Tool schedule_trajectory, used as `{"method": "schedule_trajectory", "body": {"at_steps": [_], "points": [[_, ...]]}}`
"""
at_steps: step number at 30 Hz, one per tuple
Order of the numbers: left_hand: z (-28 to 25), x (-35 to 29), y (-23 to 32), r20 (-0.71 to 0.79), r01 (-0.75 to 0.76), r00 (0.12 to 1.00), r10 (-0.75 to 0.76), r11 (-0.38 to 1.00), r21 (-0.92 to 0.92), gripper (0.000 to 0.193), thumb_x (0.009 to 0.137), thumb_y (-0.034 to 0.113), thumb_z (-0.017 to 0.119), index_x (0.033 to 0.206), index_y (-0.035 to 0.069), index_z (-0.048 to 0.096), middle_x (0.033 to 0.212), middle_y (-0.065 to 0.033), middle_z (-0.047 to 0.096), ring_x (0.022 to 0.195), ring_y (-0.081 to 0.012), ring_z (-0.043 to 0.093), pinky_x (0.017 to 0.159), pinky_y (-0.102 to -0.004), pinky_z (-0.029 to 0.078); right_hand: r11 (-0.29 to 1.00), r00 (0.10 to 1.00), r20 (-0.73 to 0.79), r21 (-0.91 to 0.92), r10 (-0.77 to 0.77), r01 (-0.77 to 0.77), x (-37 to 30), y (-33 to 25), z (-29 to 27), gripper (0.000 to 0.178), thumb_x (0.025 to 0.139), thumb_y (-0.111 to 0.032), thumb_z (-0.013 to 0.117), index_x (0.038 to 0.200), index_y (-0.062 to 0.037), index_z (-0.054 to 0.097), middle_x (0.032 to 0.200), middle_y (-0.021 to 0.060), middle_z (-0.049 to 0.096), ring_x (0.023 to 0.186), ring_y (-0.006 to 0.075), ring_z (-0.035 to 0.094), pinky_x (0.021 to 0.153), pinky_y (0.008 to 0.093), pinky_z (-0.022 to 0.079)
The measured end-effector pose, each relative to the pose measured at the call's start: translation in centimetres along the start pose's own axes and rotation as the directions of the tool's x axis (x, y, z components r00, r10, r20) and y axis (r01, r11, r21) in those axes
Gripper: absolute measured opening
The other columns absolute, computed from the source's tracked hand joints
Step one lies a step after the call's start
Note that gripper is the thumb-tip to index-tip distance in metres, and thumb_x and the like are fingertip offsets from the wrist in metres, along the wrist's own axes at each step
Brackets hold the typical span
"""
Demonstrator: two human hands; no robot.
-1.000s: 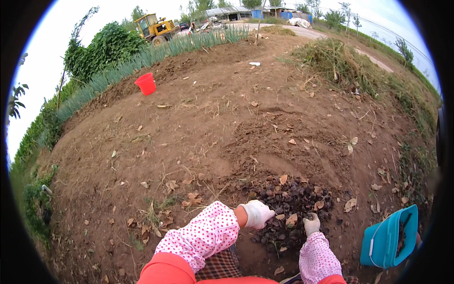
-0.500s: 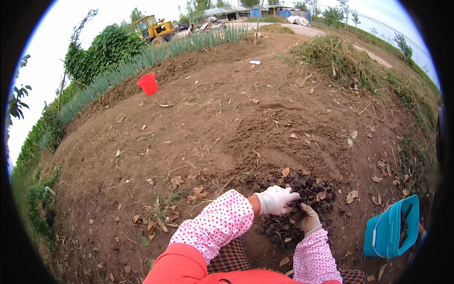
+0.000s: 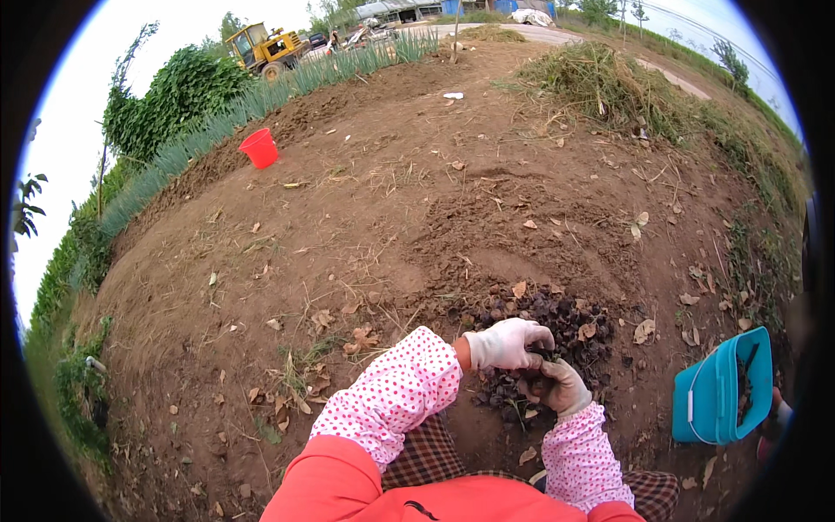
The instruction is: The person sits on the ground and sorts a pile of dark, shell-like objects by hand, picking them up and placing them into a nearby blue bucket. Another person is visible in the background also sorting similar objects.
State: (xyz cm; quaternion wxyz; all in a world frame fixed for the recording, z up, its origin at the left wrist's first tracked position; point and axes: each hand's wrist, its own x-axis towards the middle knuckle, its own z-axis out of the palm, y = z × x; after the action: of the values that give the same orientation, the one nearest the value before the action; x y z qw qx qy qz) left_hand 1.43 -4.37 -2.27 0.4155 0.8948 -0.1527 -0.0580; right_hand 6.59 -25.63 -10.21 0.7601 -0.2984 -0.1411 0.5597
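Both gloved hands meet over the pile of dark leaf clumps (image 3: 557,322) on the soil: left hand (image 3: 509,344) and right hand (image 3: 561,385), fingers curled shut on a clump. Teal bucket (image 3: 722,387) sits right, red bucket (image 3: 259,148) and yellow loader (image 3: 261,48) far off.

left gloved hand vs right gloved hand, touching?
Touching. The head view shows the left hand in its white glove laid over the fingers of the right hand, no gap between them, above the pile of dark purplish leaves on the soil.
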Motion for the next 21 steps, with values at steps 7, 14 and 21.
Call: {"method": "schedule_trajectory", "body": {"at_steps": [7, 14, 21], "points": [[-1.8, -1.0, 0.3, 0.123, 0.190, 0.981, -0.147, 0.823, -0.535, 0.039, 0.089, 0.001, 0.075, 0.126, 0.000, 0.064, 0.113, -0.0046, 0.070, 0.101, -0.0136, 0.066, 0.088, -0.0290, 0.057, 0.999, 0.994, -0.105, 0.022, 0.029, -0.026, -0.3, -1.1, 2.7, 0.032, 0.094, -0.020, 0.068, 0.121, -0.0023, 0.063, 0.108, 0.0106, 0.072, 0.085, 0.0259, 0.073, 0.061, 0.0344, 0.052], [-2.7, -0.8, 1.3, 0.109, 0.089, 0.993, -0.053, 0.931, -0.355, 0.056, 0.078, -0.002, 0.078, 0.132, 0.004, 0.063, 0.119, -0.0030, 0.068, 0.106, -0.0122, 0.062, 0.094, -0.0310, 0.053, 0.993, 1.000, -0.011, 0.118, 0.003, -0.001, -0.6, -1.4, 2.1, 0.051, 0.093, -0.025, 0.068, 0.137, -0.0040, 0.055, 0.117, 0.0131, 0.071, 0.096, 0.0339, 0.074, 0.059, 0.0346, 0.051], [-3.0, -0.8, 0.6, 0.094, 0.098, 0.993, -0.066, 0.918, -0.385, 0.053, 0.080, 0.001, 0.077, 0.131, 0.005, 0.064, 0.118, -0.0027, 0.068, 0.102, -0.0115, 0.062, 0.092, -0.0302, 0.052, 0.964, 0.999, 0.053, 0.266, -0.005, -0.009, -0.2, -1.0, 1.6, 0.055, 0.093, -0.025, 0.067, 0.142, -0.0034, 0.051, 0.119, 0.0183, 0.070, 0.100, 0.0394, 0.073, 0.055, 0.0324, 0.049]]}}
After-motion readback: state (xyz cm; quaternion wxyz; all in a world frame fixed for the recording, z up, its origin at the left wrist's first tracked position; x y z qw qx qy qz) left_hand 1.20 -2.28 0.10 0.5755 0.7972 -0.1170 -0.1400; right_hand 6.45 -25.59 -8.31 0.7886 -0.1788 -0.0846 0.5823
